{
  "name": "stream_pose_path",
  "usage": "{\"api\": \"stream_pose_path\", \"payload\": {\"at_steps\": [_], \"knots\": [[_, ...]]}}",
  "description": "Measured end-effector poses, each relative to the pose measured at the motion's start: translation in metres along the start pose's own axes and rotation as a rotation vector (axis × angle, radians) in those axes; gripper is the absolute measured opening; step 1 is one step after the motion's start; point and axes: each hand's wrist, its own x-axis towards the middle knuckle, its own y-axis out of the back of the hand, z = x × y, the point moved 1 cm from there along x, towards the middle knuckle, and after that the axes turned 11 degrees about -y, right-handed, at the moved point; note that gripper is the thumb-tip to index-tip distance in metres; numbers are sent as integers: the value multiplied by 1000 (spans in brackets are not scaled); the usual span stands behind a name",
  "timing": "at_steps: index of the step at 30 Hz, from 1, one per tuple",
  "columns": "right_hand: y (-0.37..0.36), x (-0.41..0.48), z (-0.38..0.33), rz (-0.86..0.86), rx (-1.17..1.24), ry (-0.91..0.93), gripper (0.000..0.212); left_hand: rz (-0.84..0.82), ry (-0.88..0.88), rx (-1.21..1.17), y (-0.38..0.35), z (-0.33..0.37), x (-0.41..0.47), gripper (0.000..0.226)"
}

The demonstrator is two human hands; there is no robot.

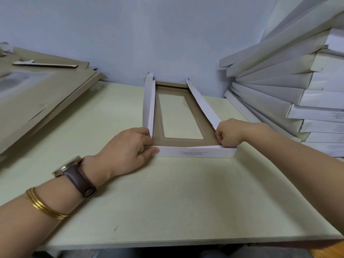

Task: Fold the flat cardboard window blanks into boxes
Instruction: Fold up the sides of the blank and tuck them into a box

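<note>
Left hand (126,148) and right hand (232,133), fingers (149,150) curled, pinch near corners of the window blank (186,142), white flaps raised.

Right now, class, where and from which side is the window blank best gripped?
Pinch the window blank by both near corners, from the near side: there raised side walls meet the end flap, so one pinch should hold both. Left hand and right hand grip there.

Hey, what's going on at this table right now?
A person is folding a cardboard window blank into a box on the table. Its two long side walls are up, and the left hand and right hand pinch the near end flap at its corners. Flat blanks lie to the left; folded boxes are stacked on the right.
</note>
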Motion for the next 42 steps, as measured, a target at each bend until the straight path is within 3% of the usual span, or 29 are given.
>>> {"api": "stream_pose_path", "payload": {"at_steps": [3,13,33,42], "knots": [[2,0,3,-22,-56,74,18,-6,2,-4,-1,-1,0,30],[8,-11,12,-164,-7,253,35,-39,11,23,2,-3,0,31],[16,-12,21,-33,-39,276,7,-34,6,-12,3,-5,-1,30],[1,-14,18,21,23,277,12,-78,-19,101,9,-5,3,31]]}}
